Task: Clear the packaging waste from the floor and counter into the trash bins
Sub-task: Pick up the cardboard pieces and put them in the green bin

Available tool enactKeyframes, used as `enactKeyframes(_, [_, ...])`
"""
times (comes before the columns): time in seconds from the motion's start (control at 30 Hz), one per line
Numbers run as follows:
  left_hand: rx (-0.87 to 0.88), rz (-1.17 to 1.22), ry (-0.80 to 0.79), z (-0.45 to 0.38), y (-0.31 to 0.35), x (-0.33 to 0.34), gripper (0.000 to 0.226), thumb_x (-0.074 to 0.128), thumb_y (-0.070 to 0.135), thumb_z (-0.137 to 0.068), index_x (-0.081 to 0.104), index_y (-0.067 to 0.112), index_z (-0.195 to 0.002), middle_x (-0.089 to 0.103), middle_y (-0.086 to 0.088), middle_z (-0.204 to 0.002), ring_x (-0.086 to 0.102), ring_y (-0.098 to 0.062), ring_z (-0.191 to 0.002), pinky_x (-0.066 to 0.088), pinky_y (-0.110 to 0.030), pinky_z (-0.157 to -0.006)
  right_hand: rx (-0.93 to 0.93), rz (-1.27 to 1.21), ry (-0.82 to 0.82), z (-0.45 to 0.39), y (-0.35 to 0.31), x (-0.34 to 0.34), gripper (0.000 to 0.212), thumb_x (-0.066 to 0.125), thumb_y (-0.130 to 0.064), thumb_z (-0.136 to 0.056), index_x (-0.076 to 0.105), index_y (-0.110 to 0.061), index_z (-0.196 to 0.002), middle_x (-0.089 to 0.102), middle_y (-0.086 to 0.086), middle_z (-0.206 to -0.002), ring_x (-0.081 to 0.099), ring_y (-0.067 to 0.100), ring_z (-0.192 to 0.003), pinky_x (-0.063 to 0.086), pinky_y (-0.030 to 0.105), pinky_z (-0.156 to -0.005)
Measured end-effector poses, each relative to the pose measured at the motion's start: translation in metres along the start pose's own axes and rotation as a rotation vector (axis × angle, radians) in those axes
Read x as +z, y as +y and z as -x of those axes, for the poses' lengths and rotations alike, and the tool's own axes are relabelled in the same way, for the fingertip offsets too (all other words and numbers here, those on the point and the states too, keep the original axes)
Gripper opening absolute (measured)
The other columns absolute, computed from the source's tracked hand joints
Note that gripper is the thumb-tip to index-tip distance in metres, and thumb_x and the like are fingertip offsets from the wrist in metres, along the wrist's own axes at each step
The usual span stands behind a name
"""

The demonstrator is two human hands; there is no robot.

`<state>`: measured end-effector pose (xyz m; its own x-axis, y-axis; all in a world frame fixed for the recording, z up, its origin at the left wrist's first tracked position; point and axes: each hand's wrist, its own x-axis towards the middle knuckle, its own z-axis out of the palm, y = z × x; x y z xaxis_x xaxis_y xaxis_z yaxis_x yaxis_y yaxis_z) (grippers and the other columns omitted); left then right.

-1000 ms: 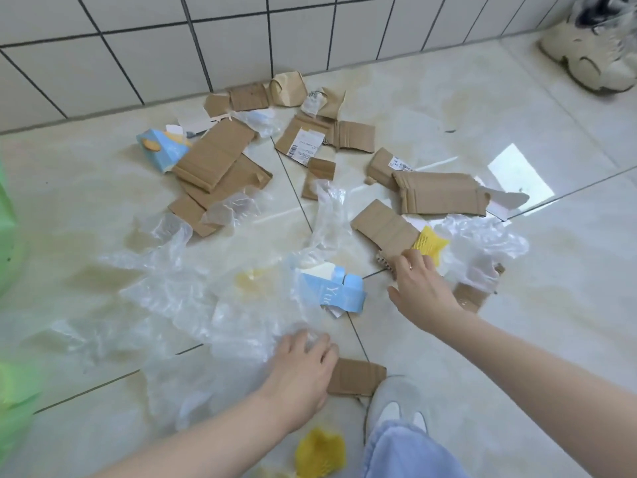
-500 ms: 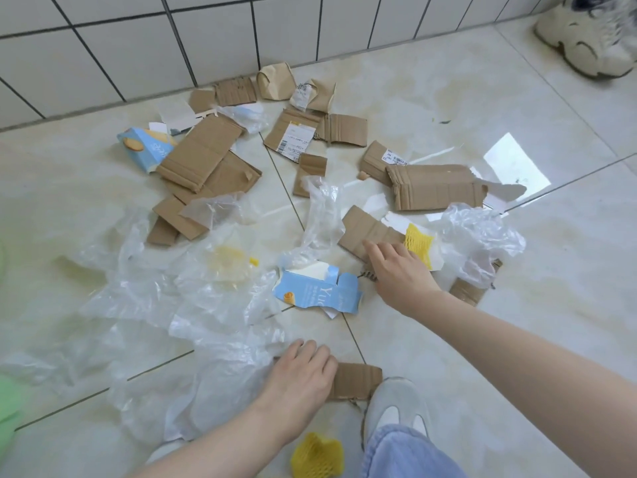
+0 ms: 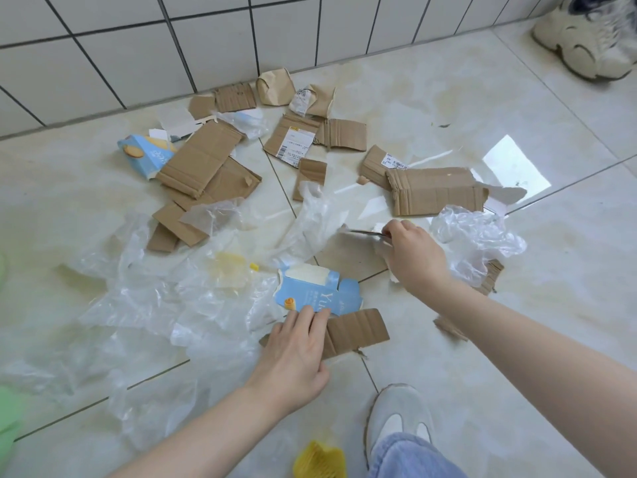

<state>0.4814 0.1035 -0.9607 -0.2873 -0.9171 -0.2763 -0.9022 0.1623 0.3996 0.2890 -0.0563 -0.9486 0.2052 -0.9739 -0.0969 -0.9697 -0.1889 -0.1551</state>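
Here the gathering step: the right hand (image 3: 415,257) pinches a lifted cardboard piece (image 3: 351,258) above the floor tiles (image 3: 551,305); the left hand (image 3: 293,357), fingers flat, presses a corrugated strip (image 3: 358,329). Next, probably, curling those fingers to collect it.

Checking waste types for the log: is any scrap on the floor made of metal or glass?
No: the floor shows only cardboard pieces, clear plastic film and torn blue cartons.
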Motion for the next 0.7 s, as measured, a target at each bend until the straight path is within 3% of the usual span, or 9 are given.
enactKeyframes(0.1, [-0.001, -0.035, 0.036, -0.007, -0.003, -0.004, 0.072, 0.057, 0.022, -0.062, 0.042, 0.014, -0.132, 0.047, -0.001, -0.105, 0.053, -0.026, -0.098, 0.047, -0.034, -0.075, 0.125, -0.204, 0.032, 0.002, 0.000, -0.017, 0.018, 0.043, -0.008, -0.087, 0.058, -0.009, -0.097, 0.059, 0.005, -0.088, 0.054, 0.028, -0.081, 0.041, 0.034, -0.059])
enactKeyframes(0.17, [-0.011, -0.015, 0.026, -0.012, -0.003, -0.009, 0.061, 0.057, 0.019, -0.068, 0.043, 0.016, -0.126, 0.044, -0.001, -0.105, 0.051, -0.026, -0.100, 0.046, -0.034, -0.077, 0.197, -0.351, 0.058, 0.006, -0.001, -0.030, 0.015, 0.046, -0.010, -0.086, 0.059, -0.009, -0.093, 0.060, 0.004, -0.080, 0.055, 0.025, -0.076, 0.046, 0.036, -0.061])
enactKeyframes(0.27, [0.014, -0.025, 0.056, -0.020, -0.009, -0.012, 0.041, 0.060, 0.017, -0.072, 0.046, 0.017, -0.111, 0.044, -0.002, -0.105, 0.047, -0.025, -0.099, 0.040, -0.031, -0.073, 0.344, -0.610, 0.050, 0.019, 0.007, -0.039, 0.008, 0.055, -0.016, -0.087, 0.063, -0.014, -0.087, 0.061, -0.005, -0.074, 0.056, 0.012, -0.070, 0.047, 0.027, -0.060])
enactKeyframes(0.37, [0.084, -0.114, 0.041, -0.032, -0.016, -0.012, 0.048, 0.076, 0.014, -0.047, 0.053, 0.016, -0.089, 0.053, -0.001, -0.092, 0.059, -0.025, -0.082, 0.043, -0.028, -0.053, 0.446, -0.692, -0.018, 0.042, 0.020, -0.031, 0.008, 0.062, -0.022, -0.085, 0.065, -0.015, -0.084, 0.067, 0.001, -0.080, 0.063, 0.018, -0.079, 0.054, 0.037, -0.067])
enactKeyframes(0.43, [0.095, -0.197, 0.052, -0.042, -0.019, -0.009, 0.059, 0.081, 0.013, -0.034, 0.056, 0.015, -0.088, 0.060, -0.005, -0.101, 0.064, -0.027, -0.088, 0.049, -0.027, -0.051, 0.497, -0.704, -0.053, 0.059, 0.029, -0.025, 0.008, 0.064, -0.022, -0.085, 0.066, -0.015, -0.081, 0.067, 0.002, -0.080, 0.064, 0.020, -0.080, 0.055, 0.039, -0.066])
enactKeyframes(0.6, [0.117, -0.260, 0.018, -0.061, -0.020, -0.006, 0.060, 0.082, 0.013, -0.037, 0.057, 0.013, -0.091, 0.058, -0.012, -0.129, 0.056, -0.031, -0.121, 0.055, -0.034, -0.072, 0.579, -0.725, -0.079, 0.087, 0.050, -0.014, 0.013, 0.065, -0.022, -0.085, 0.065, -0.015, -0.074, 0.066, 0.003, -0.079, 0.061, 0.019, -0.077, 0.046, 0.026, -0.056])
enactKeyframes(0.63, [0.105, -0.266, -0.012, -0.064, -0.018, -0.007, 0.057, 0.082, 0.016, -0.044, 0.058, 0.013, -0.095, 0.053, -0.014, -0.136, 0.049, -0.032, -0.129, 0.053, -0.036, -0.082, 0.596, -0.727, -0.085, 0.090, 0.053, -0.012, 0.015, 0.065, -0.023, -0.085, 0.065, -0.013, -0.074, 0.066, 0.005, -0.080, 0.059, 0.019, -0.076, 0.043, 0.025, -0.055])
enactKeyframes(0.7, [0.118, -0.259, -0.035, -0.070, -0.018, -0.004, 0.053, 0.074, 0.023, -0.069, 0.050, 0.011, -0.115, 0.026, -0.014, -0.155, 0.019, -0.032, -0.145, 0.034, -0.039, -0.107, 0.626, -0.740, -0.092, 0.093, 0.058, -0.009, 0.019, 0.065, -0.026, -0.085, 0.064, -0.010, -0.074, 0.065, 0.006, -0.080, 0.058, 0.019, -0.073, 0.040, 0.026, -0.054])
